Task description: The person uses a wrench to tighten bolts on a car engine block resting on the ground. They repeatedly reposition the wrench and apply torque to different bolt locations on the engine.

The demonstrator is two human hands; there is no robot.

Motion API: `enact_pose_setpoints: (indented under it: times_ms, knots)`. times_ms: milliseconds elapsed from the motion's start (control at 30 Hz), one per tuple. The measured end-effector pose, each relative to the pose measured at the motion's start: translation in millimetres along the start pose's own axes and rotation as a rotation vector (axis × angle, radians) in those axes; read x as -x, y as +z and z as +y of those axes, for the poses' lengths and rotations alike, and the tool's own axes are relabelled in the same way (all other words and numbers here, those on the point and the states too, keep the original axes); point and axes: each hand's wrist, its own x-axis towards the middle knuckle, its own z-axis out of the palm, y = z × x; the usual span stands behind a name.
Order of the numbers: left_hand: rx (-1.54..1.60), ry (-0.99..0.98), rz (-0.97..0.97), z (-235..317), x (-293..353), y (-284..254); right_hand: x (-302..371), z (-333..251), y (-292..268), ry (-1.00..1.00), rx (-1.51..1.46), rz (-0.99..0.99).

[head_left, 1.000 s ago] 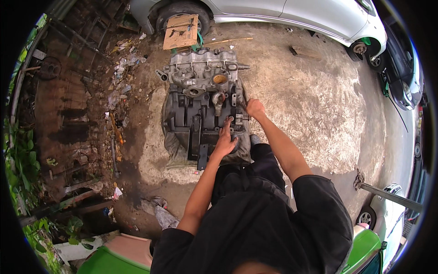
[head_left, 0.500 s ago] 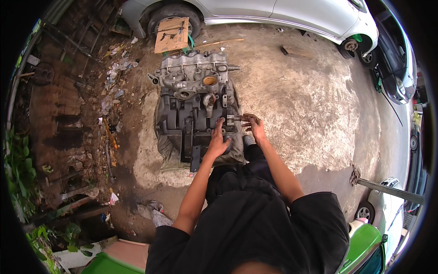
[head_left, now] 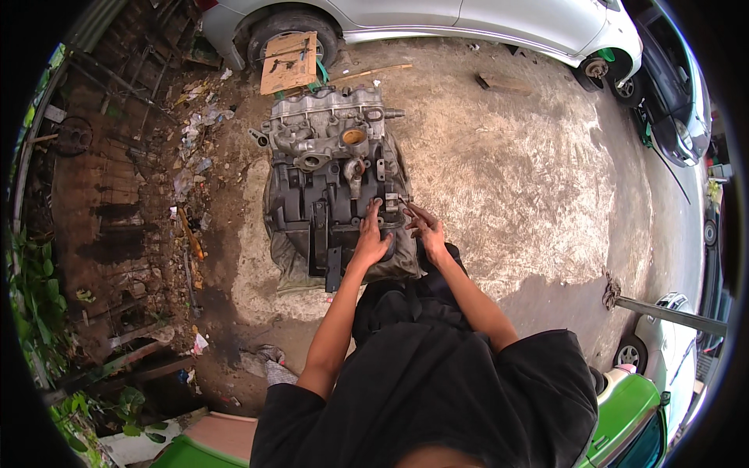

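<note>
A car engine (head_left: 308, 183) lies on the ground in front of me, with a silver upper part and a dark block nearer me. My left hand (head_left: 372, 240) rests on the near right part of the dark block, fingers stretched out. My right hand (head_left: 426, 234) is at the block's right edge, its fingers slightly bent and apart. Its fingertips are beside a small metal bracket (head_left: 392, 201); whether they touch it is hard to see. A dark upright bracket (head_left: 319, 238) stands on the block left of my left hand.
A dirty cloth (head_left: 292, 269) lies under the engine. Beyond stand a silver car (head_left: 499, 19) and a board with tools (head_left: 289, 62) by its wheel. Litter (head_left: 204, 117) and planks (head_left: 117, 179) lie to the left. A metal pole (head_left: 671, 314) reaches in from the right.
My right hand has drawn slightly left and nearer to me, its fingers turning beside the bracket. My left hand stays on the block. The view has shifted slightly.
</note>
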Motion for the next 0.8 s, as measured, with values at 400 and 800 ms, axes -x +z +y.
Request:
enact_pose_setpoints:
  times_ms: [400,800]
  knots:
    - [0.007,-0.005,0.005,1,0,0,14,16,6,0.016,0.300,-0.054]
    - [-0.022,0.007,0.018,-1,0,1,23,4,23,-0.357,0.884,-0.006]
